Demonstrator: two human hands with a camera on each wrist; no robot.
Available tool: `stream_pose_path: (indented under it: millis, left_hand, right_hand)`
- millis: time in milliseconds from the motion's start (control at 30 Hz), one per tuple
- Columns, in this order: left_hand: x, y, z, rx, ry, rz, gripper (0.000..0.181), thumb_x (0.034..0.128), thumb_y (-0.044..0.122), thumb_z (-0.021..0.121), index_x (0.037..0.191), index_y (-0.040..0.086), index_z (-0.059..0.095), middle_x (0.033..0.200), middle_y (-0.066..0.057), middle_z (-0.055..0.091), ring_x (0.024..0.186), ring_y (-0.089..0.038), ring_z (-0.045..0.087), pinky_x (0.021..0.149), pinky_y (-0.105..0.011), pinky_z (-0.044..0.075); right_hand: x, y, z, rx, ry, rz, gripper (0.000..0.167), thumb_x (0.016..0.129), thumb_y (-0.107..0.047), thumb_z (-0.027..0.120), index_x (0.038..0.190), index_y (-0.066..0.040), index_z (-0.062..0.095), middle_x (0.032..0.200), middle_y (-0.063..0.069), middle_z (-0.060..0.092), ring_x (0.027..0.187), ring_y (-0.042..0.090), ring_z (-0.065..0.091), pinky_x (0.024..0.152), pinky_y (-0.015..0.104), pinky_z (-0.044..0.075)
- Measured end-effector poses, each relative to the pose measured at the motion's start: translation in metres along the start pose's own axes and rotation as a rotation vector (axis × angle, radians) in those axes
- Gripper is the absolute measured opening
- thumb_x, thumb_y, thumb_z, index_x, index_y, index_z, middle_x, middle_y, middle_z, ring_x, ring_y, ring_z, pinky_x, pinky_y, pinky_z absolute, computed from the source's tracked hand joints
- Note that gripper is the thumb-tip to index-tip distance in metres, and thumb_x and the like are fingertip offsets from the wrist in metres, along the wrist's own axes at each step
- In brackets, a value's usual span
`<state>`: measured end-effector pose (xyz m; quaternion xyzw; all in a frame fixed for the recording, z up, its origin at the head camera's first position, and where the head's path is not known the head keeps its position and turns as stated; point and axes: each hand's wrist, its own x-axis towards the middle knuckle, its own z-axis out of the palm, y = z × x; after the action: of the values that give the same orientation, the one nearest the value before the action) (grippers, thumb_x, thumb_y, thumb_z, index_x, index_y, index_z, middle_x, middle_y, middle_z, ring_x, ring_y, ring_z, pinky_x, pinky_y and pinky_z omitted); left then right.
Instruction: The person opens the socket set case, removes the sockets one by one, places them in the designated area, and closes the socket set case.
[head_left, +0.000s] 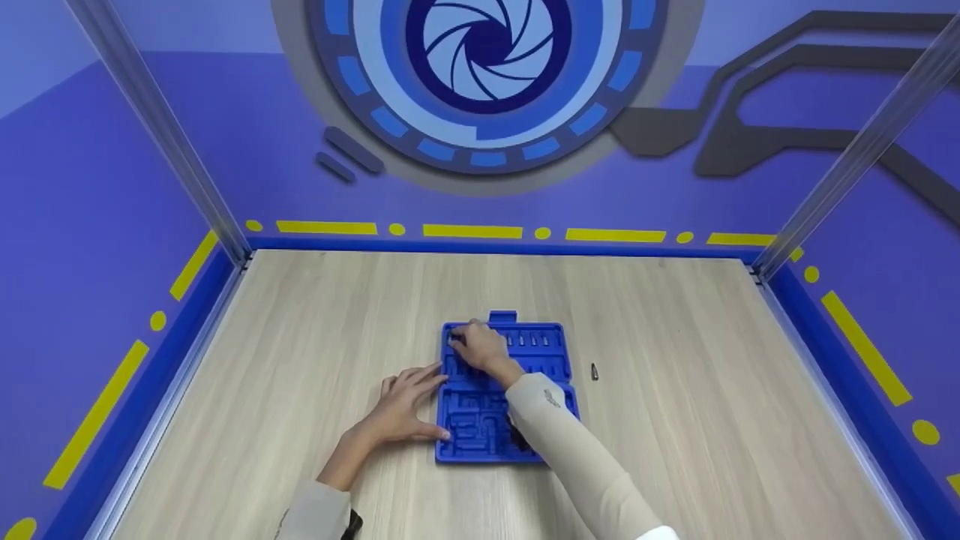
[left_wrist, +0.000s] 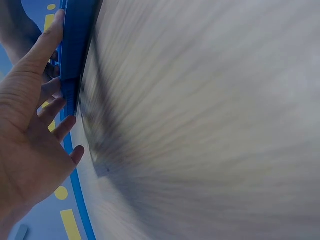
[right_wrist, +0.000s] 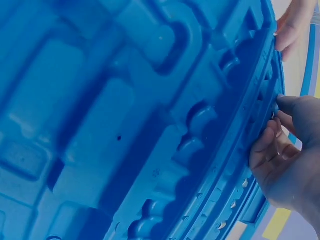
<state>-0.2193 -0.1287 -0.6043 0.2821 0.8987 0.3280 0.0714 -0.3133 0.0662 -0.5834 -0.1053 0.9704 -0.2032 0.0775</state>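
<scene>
A blue plastic tool case (head_left: pixel 466 454) lies unfolded on the table, its moulded slots facing up. Several small metal bits (head_left: pixel 534 340) stand in a row in its far half. My right hand (head_left: pixel 480 345) reaches over the case to the far left corner, thumb and fingers pinching a small metal bit at a slot; the fingers hide most of it. In the right wrist view these fingers (right_wrist: pixel 267 145) are curled low over the slots. My left hand (head_left: pixel 401 409) lies along the case's left side, fingers spread, with thumb and fingertips touching the edge (left_wrist: pixel 77 45).
One loose metal bit (head_left: pixel 595 372) lies on the wooden table (head_left: pixel 675 420), just right of the case. A latch tab (head_left: pixel 503 316) sticks out from the case's far edge. Purple panels (head_left: pixel 480 206) with yellow marks enclose the table at the back and sides.
</scene>
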Motion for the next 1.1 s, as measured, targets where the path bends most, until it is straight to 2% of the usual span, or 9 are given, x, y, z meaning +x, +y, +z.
stream_pose_path:
  millis: [300,500,767,967,1100]
  left_hand:
    - [-0.0012,0.0011,0.0037,-0.009,-0.011,-0.006,0.100,0.0694,0.049,0.091,0.150,0.007,0.050,0.164,-0.016,0.038,0.144,-0.042,0.037,0.106,-0.065,0.027]
    - [-0.0006,0.0023,0.0048,-0.023,-0.001,-0.014,0.098,0.0695,0.048,0.091,0.150,0.008,0.051,0.163,-0.015,0.039,0.145,-0.042,0.036,0.107,-0.068,0.025]
    - [-0.0016,0.0021,0.0056,-0.018,-0.003,-0.030,0.100,0.0685,0.051,0.091,0.150,0.009,0.051,0.164,-0.014,0.038,0.147,-0.042,0.034,0.108,-0.068,0.025]
    - [-0.0010,0.0012,0.0019,-0.016,0.017,-0.010,0.100,0.0673,0.050,0.092,0.149,0.009,0.052,0.162,-0.016,0.040,0.146,-0.043,0.035,0.107,-0.067,0.026]
    - [0.0018,0.0001,0.0014,-0.017,0.014,-0.014,0.109,0.0658,0.051,0.093,0.154,0.007,0.044,0.163,-0.017,0.039,0.147,-0.046,0.032,0.107,-0.067,0.026]
  right_hand:
    - [-0.0019,0.0038,-0.0020,0.029,-0.023,0.043,0.035,0.101,-0.035,0.064,0.132,-0.018,0.064,0.127,0.014,0.066,0.117,0.039,0.066,0.096,0.057,0.056]
    - [-0.0032,0.0045,-0.0038,0.054,-0.024,0.053,0.035,0.100,-0.035,0.065,0.132,-0.020,0.061,0.126,0.013,0.066,0.117,0.038,0.066,0.096,0.057,0.055]
    - [-0.0049,0.0029,-0.0030,0.089,-0.021,0.025,0.026,0.100,-0.030,0.066,0.123,-0.023,0.055,0.113,0.010,0.064,0.097,0.030,0.066,0.089,0.053,0.056]
    - [-0.0054,0.0017,0.0017,0.103,0.022,0.005,0.021,0.102,-0.033,0.061,0.121,-0.023,0.061,0.113,0.009,0.065,0.101,0.030,0.067,0.087,0.052,0.057]
    - [-0.0062,0.0032,0.0035,0.113,0.056,-0.005,0.018,0.103,-0.034,0.058,0.117,-0.022,0.063,0.111,0.009,0.065,0.099,0.031,0.068,0.085,0.052,0.057]
